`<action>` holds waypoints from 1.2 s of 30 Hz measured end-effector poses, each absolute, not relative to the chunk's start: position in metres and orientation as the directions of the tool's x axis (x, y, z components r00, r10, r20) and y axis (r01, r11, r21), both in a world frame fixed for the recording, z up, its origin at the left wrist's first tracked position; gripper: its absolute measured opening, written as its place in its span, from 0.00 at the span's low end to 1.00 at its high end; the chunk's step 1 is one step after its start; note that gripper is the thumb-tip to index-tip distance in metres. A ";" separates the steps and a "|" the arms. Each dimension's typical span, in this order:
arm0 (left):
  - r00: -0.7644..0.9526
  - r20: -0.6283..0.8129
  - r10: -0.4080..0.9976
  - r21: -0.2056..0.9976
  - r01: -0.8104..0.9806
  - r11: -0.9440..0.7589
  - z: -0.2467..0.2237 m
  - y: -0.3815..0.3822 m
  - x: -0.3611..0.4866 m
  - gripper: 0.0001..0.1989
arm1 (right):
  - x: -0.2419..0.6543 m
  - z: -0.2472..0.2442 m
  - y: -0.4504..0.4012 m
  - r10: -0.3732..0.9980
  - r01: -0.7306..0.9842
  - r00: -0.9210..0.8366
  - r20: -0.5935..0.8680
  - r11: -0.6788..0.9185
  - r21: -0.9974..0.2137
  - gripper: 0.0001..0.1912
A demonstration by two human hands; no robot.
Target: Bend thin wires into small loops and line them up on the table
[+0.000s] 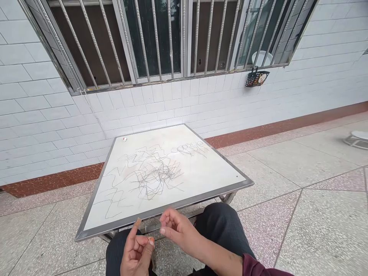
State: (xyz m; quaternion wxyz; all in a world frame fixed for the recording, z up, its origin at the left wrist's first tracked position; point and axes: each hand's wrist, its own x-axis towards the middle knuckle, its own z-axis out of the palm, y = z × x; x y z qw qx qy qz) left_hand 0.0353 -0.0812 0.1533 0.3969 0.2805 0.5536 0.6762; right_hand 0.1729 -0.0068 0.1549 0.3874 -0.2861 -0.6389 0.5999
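Note:
Over my lap, at the near edge of a white-topped table [195, 180], both my hands are raised. My left hand [136, 253] pinches a thin wire [145, 229] between thumb and curled fingers, its index finger stretched up with a tan covering on the tip. The wire is fine and only partly visible, bending across toward the right. My right hand [176, 230] has its fingers curled around the wire's other side, thumb a little apart below. On the tabletop lies a tangled heap of thin dark wires [158, 174], many of them bent in zigzags.
Wires with looped ends [189, 148] lie at the table's far right. A small white-and-red object [124, 139] sits near the far left corner. Behind stands a tiled wall [138, 111] with a barred window, from which a small black basket [257, 78] hangs. A white stool [358, 138] is at right.

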 end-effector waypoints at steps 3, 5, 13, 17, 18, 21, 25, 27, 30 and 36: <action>-0.590 -0.083 0.803 0.965 -0.248 -0.082 0.150 -0.078 0.031 0.39 | 0.172 0.151 -0.012 0.797 0.110 -0.567 0.207 0.322 -0.940 0.09; -0.599 -0.105 0.794 0.958 -0.276 -0.081 0.147 -0.076 0.031 0.37 | 0.172 0.150 -0.015 0.764 0.194 -0.572 0.298 0.479 -0.856 0.04; -0.539 -0.129 0.832 0.944 -0.325 -0.064 0.138 -0.058 0.043 0.33 | 0.178 0.143 -0.009 0.651 0.347 -0.560 0.512 0.746 -0.568 0.03; -0.432 -0.075 0.899 0.957 -0.285 -0.057 0.144 -0.028 0.058 0.31 | 0.192 0.141 0.006 0.697 0.437 -0.476 0.536 0.716 -0.544 0.06; -0.390 -0.057 0.919 0.962 -0.269 -0.055 0.146 -0.017 0.065 0.30 | 0.197 0.141 0.011 0.720 0.475 -0.443 0.535 0.694 -0.541 0.06; -0.260 -0.024 0.965 0.973 -0.229 -0.038 0.151 0.019 0.092 0.29 | 0.220 0.139 0.031 0.775 0.609 -0.328 0.541 0.611 -0.506 0.05; -0.111 -0.007 0.994 0.988 -0.155 -0.010 0.151 0.056 0.130 0.34 | 0.262 0.130 0.069 0.801 0.803 -0.264 0.538 0.491 -0.338 0.04; -0.098 0.007 0.995 0.993 -0.118 -0.018 0.150 0.062 0.139 0.35 | 0.288 0.123 0.091 0.829 0.904 -0.217 0.516 0.370 -0.214 0.06; -0.002 0.033 0.999 0.999 -0.033 -0.033 0.146 0.050 0.135 0.26 | 0.327 0.109 0.120 0.862 0.938 -0.183 0.473 0.297 -0.179 0.08; -0.096 -0.104 0.990 0.979 0.163 0.119 0.132 -0.002 0.073 0.20 | 0.383 0.090 0.164 0.902 0.955 -0.183 0.392 0.258 -0.148 0.09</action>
